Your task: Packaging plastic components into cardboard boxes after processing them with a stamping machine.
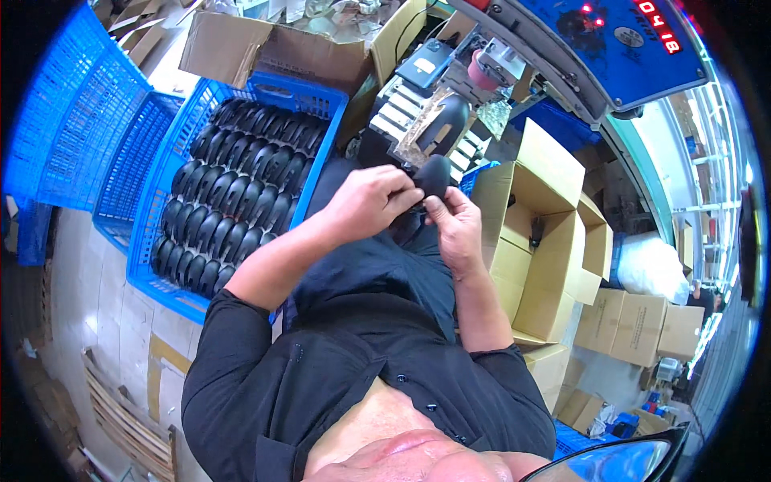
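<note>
A black curved plastic shell (433,174), shaped like a computer mouse cover, is held between both hands in front of my lap. My left hand (371,201) pinches its lower left edge with thumb and forefinger. From the right, the thumb and fingers of my right hand (456,229) grip its lower end. Just beyond, a second black shell (452,119) with a slot rests on a fixture of the machine (395,120). On my left, a blue crate (138,269) holds several rows of similar black shells (233,189).
A blue control panel (618,48) with a red lit display hangs at the upper right. Open cardboard boxes (526,269) stand right of my knees, another carton (313,52) behind the crate. A phone (425,63) lies atop the machine. More blue crates (68,120) are at far left.
</note>
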Tool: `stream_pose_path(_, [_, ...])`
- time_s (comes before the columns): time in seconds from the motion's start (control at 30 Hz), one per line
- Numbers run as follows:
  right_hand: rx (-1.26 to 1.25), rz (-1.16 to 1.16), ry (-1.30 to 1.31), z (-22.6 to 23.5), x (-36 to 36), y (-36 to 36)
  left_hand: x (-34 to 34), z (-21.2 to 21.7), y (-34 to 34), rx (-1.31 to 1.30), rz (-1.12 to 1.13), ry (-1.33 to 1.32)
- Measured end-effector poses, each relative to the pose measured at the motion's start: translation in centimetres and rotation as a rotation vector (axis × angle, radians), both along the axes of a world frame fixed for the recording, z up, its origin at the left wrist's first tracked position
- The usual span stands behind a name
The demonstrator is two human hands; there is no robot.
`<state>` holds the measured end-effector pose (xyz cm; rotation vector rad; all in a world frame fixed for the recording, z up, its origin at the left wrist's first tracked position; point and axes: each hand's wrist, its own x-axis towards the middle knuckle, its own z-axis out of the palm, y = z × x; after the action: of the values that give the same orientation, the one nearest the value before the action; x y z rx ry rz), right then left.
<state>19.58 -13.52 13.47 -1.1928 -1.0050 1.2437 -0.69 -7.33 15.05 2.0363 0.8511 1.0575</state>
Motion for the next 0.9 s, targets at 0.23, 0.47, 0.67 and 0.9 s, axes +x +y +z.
stream_pose_path(0.23, [0.115,-0.358,0.188,2.1,4.6,1.5,6.8,4.5,6.1,0.398,0.374,0.112])
stream_pose_path(0.47, [0.153,-0.240,0.160,5.4,4.8,5.3,6.5,4.4,7.0,0.345,0.449,0.001])
stream_pose_path(0.67, [0.082,-0.244,-0.128,3.4,2.1,11.0,-2.5,1.5,5.4,0.002,0.532,0.053])
stream_pose_path(0.9, [0.146,-0.254,-0.056,2.2,1.3,10.3,-17.0,-11.3,8.1,-0.215,0.812,0.244])
